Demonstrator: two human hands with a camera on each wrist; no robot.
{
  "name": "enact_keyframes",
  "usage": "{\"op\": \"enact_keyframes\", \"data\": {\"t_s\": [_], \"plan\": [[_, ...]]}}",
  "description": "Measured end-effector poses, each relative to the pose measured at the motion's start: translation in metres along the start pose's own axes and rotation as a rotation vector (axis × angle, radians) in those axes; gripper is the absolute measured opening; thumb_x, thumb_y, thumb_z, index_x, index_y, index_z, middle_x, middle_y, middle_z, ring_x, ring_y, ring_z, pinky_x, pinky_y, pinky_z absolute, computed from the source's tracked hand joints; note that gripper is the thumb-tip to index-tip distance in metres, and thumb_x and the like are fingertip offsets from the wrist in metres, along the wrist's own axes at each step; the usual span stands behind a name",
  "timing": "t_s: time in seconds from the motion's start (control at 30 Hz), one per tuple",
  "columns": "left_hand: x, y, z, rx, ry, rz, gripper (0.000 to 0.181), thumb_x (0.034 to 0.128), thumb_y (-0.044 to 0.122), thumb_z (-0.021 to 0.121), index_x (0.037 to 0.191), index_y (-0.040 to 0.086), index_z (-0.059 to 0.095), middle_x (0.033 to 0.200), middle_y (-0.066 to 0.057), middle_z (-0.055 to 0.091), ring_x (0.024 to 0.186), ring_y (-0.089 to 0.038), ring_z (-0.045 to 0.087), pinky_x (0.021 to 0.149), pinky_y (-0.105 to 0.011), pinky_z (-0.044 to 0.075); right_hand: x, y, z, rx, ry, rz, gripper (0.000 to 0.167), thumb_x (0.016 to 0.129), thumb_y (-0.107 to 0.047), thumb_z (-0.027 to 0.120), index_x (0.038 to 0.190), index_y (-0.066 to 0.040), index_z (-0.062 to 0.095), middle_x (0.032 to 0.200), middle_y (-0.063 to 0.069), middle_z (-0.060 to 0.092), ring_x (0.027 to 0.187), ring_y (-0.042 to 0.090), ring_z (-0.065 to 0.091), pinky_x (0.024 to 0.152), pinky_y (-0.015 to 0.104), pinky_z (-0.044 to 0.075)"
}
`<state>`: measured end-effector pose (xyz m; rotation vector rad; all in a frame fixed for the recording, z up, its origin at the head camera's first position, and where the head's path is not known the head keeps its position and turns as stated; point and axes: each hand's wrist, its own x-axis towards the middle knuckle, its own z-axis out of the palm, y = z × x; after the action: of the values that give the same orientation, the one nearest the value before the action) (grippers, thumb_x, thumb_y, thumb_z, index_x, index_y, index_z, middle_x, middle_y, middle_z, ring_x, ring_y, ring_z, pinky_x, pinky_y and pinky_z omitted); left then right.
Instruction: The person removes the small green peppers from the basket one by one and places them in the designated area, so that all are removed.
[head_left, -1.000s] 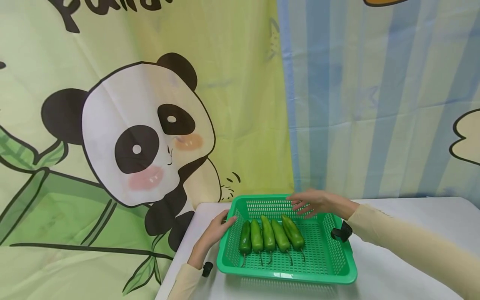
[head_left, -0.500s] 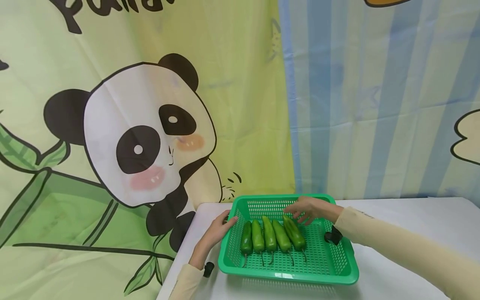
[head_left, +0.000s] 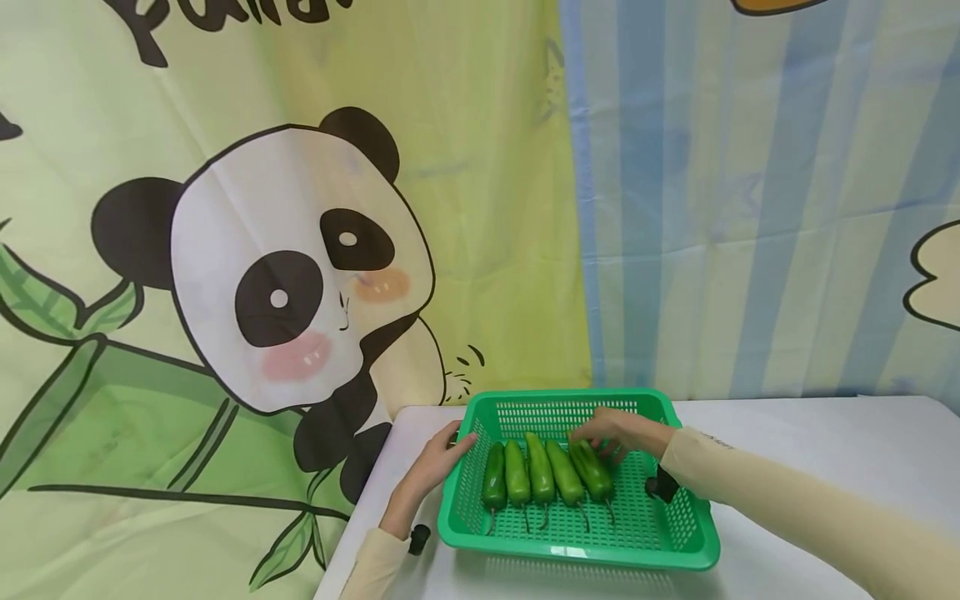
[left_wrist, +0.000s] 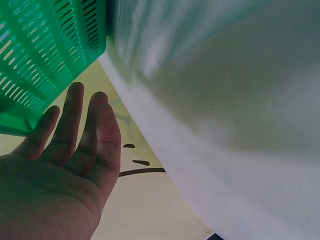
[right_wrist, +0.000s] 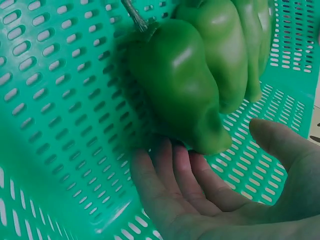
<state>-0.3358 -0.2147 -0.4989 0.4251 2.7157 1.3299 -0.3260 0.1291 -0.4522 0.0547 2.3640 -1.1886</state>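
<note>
Green peppers (head_left: 541, 477), five, in basket (head_left: 600, 557)

Lay side by side; basket stood on white surface (head_left: 817, 427). Right grip (head_left: 615, 427) was released, fingers at the tip of the rightmost pepper (head_left: 594, 477), thumb apart. Left grip (head_left: 437, 461) was released, at the basket's left rim.

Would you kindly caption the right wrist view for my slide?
Right hand at the tip of a green pepper in a basket.
</note>
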Motion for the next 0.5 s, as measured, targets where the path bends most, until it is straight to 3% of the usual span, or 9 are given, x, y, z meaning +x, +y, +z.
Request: {"op": "enact_keyframes", "data": {"t_s": [0.13, 0.5], "plan": [[0.000, 0.000, 0.001, -0.003, -0.002, -0.003, 0.055, 0.1027, 0.051, 0.051, 0.144, 0.015, 0.051, 0.131, -0.013, 0.063, 0.112, -0.028, 0.067, 0.084, -0.037, 0.059, 0.003, 0.002, 0.004, -0.027, 0.019, 0.007, 0.068, 0.089, -0.037, 0.073, 0.135, 0.007, 0.049, 0.121, 0.026, 0.060, 0.107, 0.044, 0.064, 0.087, 0.055, 0.057], [-0.001, 0.001, 0.001, -0.019, 0.005, -0.004, 0.050, 0.1033, 0.045, 0.053, 0.143, 0.014, 0.053, 0.126, -0.014, 0.065, 0.107, -0.026, 0.068, 0.079, -0.035, 0.060, 0.021, 0.011, 0.014, -0.056, 0.069, 0.054, 0.058, 0.088, -0.032, 0.074, 0.128, 0.006, 0.054, 0.114, 0.024, 0.063, 0.097, 0.037, 0.065, 0.081, 0.052, 0.057]]}}
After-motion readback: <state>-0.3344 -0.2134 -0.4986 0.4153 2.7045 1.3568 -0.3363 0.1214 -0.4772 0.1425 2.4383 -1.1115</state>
